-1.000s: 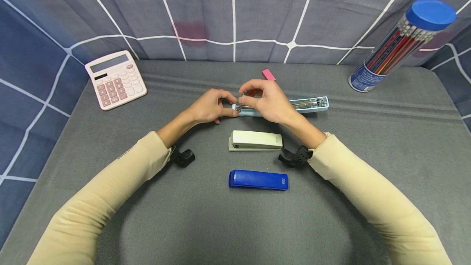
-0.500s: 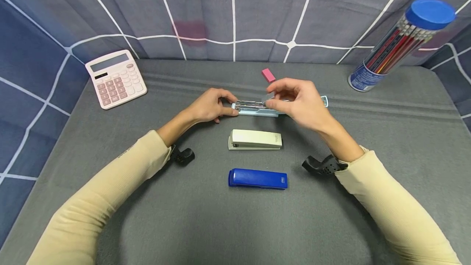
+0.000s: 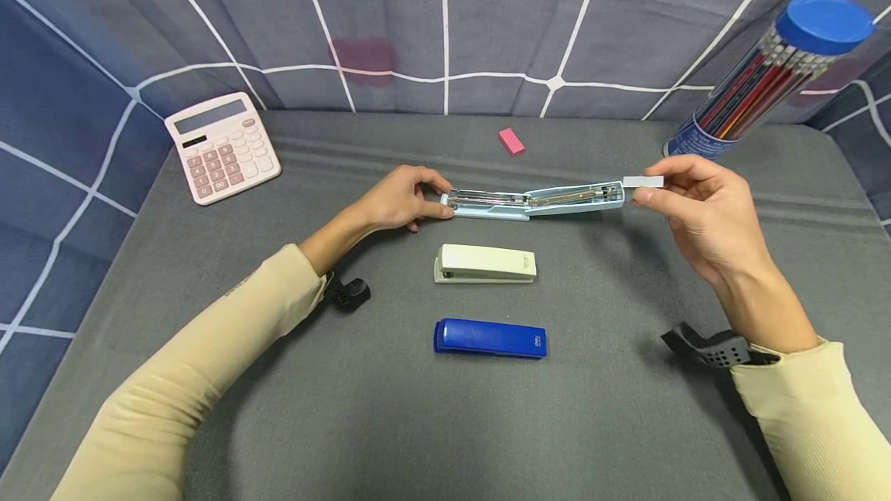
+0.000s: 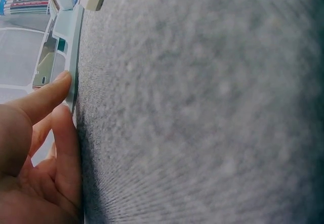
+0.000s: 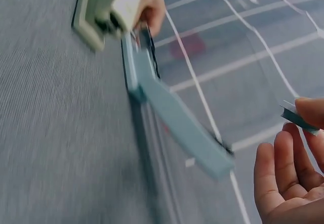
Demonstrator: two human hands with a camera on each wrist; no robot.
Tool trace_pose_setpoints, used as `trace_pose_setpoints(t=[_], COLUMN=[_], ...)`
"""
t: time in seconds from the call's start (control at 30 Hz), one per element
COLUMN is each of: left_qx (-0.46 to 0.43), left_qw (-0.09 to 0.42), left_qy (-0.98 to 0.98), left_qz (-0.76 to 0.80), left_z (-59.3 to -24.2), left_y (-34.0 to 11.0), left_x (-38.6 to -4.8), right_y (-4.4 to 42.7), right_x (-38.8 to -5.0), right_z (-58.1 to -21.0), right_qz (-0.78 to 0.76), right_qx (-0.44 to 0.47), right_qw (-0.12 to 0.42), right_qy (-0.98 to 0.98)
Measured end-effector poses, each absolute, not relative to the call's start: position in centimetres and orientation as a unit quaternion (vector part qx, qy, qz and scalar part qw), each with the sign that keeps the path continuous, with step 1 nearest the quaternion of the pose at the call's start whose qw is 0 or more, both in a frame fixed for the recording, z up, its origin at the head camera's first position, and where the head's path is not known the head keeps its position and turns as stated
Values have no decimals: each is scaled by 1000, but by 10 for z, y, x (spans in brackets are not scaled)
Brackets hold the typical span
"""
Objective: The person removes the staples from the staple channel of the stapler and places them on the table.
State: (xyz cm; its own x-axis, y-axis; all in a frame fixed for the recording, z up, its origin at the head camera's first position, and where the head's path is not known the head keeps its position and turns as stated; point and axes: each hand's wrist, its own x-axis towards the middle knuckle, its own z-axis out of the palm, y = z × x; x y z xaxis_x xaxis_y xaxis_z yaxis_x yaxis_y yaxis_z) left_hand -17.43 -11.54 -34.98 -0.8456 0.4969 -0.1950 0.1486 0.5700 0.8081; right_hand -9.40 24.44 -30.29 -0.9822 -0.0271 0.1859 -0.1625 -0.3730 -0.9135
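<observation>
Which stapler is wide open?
The long, pale blue stapler the left hand holds: its top is swung back, showing metal inside. The oblong cream stapler and oblong dark blue stapler have tops folded over.

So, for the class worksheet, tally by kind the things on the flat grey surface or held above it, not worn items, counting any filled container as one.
3 staplers: opened light-blue stapler, boxy cream stapler, long dark-blue stapler
1 pale-pink rectangular calculator
1 small pink rectangular block
1 clear blue-lidded pencil tub
1 narrow silver-grey strip
Total: 7
</observation>
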Motion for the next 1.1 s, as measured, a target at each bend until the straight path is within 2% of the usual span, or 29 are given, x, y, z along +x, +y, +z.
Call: trace_pose_setpoints(t=[0.37,0.63,1.1], left_qx=[183,181,173], left_qw=[214,217,215], left_qy=[859,859,858], left_qz=[427,428,432], left_z=[-350,-349,-349], left_y=[-116,-115,-115], left_x=[-174,-174,-174], right_y=[310,307,307], right_x=[-102,-107,-114], right_z=[-333,-350,-353], right_qz=[863,802,624], right_qx=[-26,-53,-68], right_qw=[4,-40,-40], right_qy=[-505,-593,-778])
